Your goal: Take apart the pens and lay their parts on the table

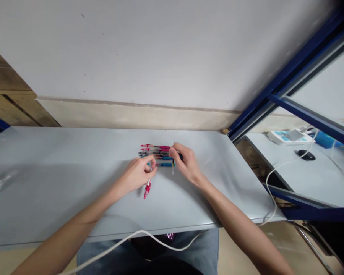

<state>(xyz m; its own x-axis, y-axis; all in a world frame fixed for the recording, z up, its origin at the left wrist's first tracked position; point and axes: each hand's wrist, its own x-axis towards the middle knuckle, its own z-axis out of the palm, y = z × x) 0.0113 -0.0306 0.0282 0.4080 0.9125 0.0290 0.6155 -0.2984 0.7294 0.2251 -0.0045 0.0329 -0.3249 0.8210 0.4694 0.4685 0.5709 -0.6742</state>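
Clear tube [172, 169] in right hand [187, 161] runs, seemingly, crosswise to the pens [164, 147].

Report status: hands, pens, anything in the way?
Right hand pinches slim tube. Left hand at red pen, grip unclear. Other pens side by side. White cable loops across foreground, off the pens.

A plain, pale wall [149, 53] with a few dark specks rises behind a light grey worktop [74, 152]. A cream band [132, 116] runs along the wall's base. At left stands brown, wood-toned furniture [5, 78]. At right, a blue frame [275, 86] borders a second pale desk [329, 181]. Tan floor [237, 248] shows below; soft light leaves faint shadows.
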